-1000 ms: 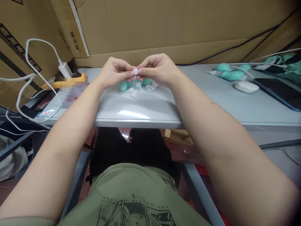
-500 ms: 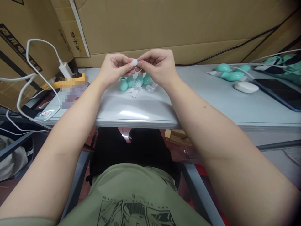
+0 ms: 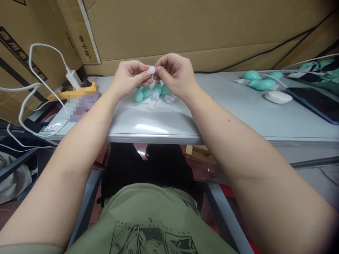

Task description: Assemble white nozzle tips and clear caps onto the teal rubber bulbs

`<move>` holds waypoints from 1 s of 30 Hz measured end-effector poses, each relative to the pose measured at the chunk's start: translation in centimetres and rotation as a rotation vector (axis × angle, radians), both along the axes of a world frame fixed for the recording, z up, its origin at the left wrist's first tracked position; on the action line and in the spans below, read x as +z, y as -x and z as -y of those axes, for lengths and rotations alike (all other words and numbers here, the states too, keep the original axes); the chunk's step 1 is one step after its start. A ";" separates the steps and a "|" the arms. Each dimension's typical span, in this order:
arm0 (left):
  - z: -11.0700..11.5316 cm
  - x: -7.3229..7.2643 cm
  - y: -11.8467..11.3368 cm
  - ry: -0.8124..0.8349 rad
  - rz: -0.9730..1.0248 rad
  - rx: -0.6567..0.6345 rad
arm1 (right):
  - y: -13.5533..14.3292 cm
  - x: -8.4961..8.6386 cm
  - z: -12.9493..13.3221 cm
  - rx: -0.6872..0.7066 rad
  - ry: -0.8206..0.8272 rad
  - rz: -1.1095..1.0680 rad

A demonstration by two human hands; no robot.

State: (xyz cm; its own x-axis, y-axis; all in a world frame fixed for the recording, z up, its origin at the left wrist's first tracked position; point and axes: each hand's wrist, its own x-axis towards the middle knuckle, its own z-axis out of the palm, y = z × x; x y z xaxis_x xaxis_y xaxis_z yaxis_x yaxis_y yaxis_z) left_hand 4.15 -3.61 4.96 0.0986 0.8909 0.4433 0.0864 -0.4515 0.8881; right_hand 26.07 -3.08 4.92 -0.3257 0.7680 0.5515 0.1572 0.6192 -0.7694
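Observation:
A small white plastic piece (image 3: 152, 69), stopper-like in shape, is pinched between the thumb and forefinger of my left hand (image 3: 131, 77). My right hand (image 3: 176, 73) is closed in a pinch at the right side of that piece. Below both hands, several turquoise vase-shaped bottles (image 3: 139, 95) stand on the desk, partly covered by my fingers. Clear and white plastic bits (image 3: 151, 103) lie in front of them, with another clear piece (image 3: 169, 99) to the right.
On the right are turquoise rounded objects (image 3: 261, 84), a white oval case (image 3: 278, 97) and a dark phone (image 3: 315, 102). A white charger (image 3: 73, 78) with looping cables and a yellow object (image 3: 91, 89) occupy the left. Cardboard (image 3: 212, 31) rises behind the desk (image 3: 238, 116).
My right hand has shifted slightly left and its fingers have moved on the white piece, which is tilted a little differently. My left hand has stayed in place.

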 end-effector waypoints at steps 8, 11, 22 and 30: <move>-1.0 -0.7 0.3 -0.030 -0.038 -0.018 | -0.3 0.0 0.0 0.065 0.095 -0.088; -1.1 -1.0 0.6 -0.041 -0.067 -0.059 | -0.9 0.0 -0.7 0.156 0.184 -0.113; -1.0 -0.7 1.3 -0.064 -0.206 -0.076 | -1.7 -0.2 -1.4 0.218 0.303 -0.120; -2.1 -1.2 2.3 -0.117 -0.307 -0.159 | -2.0 -0.7 -4.0 0.306 0.408 -0.078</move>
